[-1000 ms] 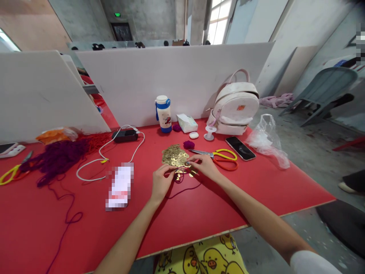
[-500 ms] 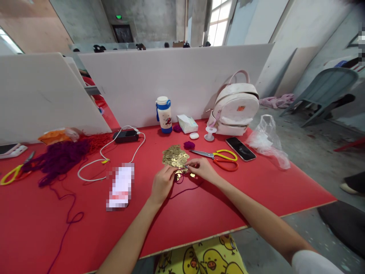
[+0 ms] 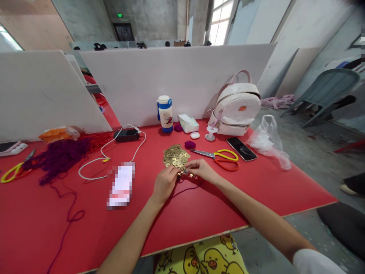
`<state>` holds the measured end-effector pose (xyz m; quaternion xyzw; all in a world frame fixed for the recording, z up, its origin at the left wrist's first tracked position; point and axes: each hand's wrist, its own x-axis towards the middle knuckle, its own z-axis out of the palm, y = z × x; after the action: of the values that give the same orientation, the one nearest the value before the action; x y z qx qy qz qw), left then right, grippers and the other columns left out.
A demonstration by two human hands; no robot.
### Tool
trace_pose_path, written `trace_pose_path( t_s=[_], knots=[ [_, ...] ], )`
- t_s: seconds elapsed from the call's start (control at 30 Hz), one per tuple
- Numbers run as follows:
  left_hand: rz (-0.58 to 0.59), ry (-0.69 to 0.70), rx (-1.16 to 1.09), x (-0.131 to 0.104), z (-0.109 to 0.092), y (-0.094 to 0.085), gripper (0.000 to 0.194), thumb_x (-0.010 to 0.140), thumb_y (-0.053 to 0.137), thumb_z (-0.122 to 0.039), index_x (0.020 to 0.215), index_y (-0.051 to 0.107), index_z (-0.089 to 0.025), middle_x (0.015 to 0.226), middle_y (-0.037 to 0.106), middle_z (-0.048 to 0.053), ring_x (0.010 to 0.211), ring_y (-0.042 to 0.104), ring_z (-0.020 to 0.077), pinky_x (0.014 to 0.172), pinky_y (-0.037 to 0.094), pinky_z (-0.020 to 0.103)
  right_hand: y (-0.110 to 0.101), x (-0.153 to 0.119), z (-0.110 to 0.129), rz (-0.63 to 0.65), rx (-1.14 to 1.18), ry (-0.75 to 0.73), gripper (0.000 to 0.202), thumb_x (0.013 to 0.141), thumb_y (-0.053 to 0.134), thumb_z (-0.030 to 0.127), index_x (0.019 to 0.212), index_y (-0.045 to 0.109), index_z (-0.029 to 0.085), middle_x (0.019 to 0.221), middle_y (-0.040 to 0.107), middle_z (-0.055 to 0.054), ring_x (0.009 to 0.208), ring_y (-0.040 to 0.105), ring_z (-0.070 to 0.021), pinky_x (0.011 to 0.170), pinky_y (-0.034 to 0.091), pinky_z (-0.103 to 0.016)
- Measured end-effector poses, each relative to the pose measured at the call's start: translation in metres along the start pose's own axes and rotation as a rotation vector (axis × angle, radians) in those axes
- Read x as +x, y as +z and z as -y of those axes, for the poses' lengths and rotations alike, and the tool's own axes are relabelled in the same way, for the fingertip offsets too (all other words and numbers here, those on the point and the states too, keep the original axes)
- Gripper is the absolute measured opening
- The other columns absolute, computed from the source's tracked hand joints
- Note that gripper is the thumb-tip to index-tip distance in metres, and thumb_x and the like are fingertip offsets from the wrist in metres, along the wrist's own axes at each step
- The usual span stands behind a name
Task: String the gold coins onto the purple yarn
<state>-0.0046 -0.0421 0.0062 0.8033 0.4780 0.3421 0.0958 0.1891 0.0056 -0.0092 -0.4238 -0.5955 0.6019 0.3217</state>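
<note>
Just in front of a pile of gold-coloured coins with centre holes, my two hands meet at the fingertips. My left hand is closed in a pinch on dark purple yarn, whose loose end trails right across the table. My right hand pinches close beside it, and a gold coin shows between the fingertips. The fingers partly cover how yarn and coin meet. Scissors with yellow and red handles lie behind my right hand, and a small purple yarn bundle sits by their tip.
On the red table a phone, plastic bag, white backpack, spool, tissue pack and bottle stand right and behind. Leftward are a cabled power bank, purple yarn heap and second scissors.
My fingertips have drawn closer together, and a gold coin now shows between them. The yarn loop below them looks smaller. The view has shifted slightly.
</note>
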Motion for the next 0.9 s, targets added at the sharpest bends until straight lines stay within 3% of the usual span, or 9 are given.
trace_pose_path(
  t_s=[0.13,0.23,0.4,0.47,0.57,0.67,0.9],
  knots=[
    [0.015,-0.008,-0.006,-0.001,-0.003,0.0,0.023,0.093,0.047,-0.015,0.092,0.07,-0.02,0.083,0.066,0.006,0.075,0.063,0.0169,0.069,0.048,0.026,-0.002,0.001,0.0,0.006,0.022,0.003,0.028,0.07,0.071,0.029,0.092,0.075,0.013,0.074,0.074,-0.006,0.051,0.059,-0.0094,0.042,0.043,-0.017],
    [-0.01,-0.056,-0.135,0.0,-0.006,0.002,0.021,0.09,0.051,-0.016,0.093,0.072,-0.021,0.084,0.068,0.005,0.076,0.064,0.0165,0.07,0.049,0.026,-0.002,0.001,0.001,-0.03,0.003,-0.025,0.022,0.068,0.072,0.03,0.081,0.075,0.013,0.065,0.07,-0.004,0.047,0.056,-0.0091,0.042,0.042,-0.018],
    [-0.146,-0.29,-0.439,0.004,-0.004,0.01,0.012,0.08,0.064,-0.02,0.083,0.075,-0.02,0.082,0.073,0.005,0.078,0.067,0.0185,0.075,0.053,0.03,-0.008,-0.001,0.01,-0.08,-0.066,-0.104,0.02,0.068,0.073,0.033,0.07,0.071,0.013,0.06,0.068,-0.004,0.049,0.059,-0.0138,0.046,0.047,-0.025],
    [-0.158,-0.401,-0.58,0.006,0.0,0.013,0.017,0.076,0.067,-0.021,0.09,0.076,-0.019,0.087,0.074,0.006,0.081,0.068,0.0191,0.077,0.054,0.031,-0.012,-0.003,0.017,-0.125,-0.102,-0.166,0.022,0.069,0.073,0.035,0.066,0.068,0.014,0.06,0.067,-0.004,0.053,0.061,-0.0155,0.05,0.048,-0.026],
    [-0.193,-0.524,-0.76,0.009,0.008,0.014,0.039,0.071,0.071,-0.026,0.109,0.073,-0.017,0.083,0.074,0.005,0.076,0.067,0.018,0.07,0.054,0.029,-0.018,-0.007,0.035,-0.206,-0.084,-0.267,0.027,0.074,0.071,0.042,0.067,0.063,0.017,0.061,0.067,-0.003,0.055,0.062,-0.0154,0.053,0.047,-0.026],
    [-0.223,-0.536,-0.822,0.011,0.013,0.013,0.051,0.069,0.073,-0.028,0.118,0.068,-0.015,0.074,0.068,0.001,0.072,0.062,0.0139,0.07,0.051,0.026,-0.023,-0.016,0.062,-0.236,0.052,-0.372,0.034,0.081,0.064,0.052,0.073,0.055,0.02,0.069,0.071,-0.004,0.063,0.066,-0.0168,0.053,0.047,-0.024],
    [-0.225,-0.472,-0.796,0.014,0.013,0.01,0.054,0.069,0.072,-0.027,0.121,0.066,-0.017,0.067,0.054,-0.004,0.063,0.052,0.0093,0.066,0.048,0.021,-0.028,-0.033,0.13,-0.319,0.113,-0.671,0.038,0.085,0.058,0.059,0.078,0.05,0.023,0.108,0.068,-0.006,0.106,0.066,-0.0229,0.075,0.055,-0.031]
  ],
)
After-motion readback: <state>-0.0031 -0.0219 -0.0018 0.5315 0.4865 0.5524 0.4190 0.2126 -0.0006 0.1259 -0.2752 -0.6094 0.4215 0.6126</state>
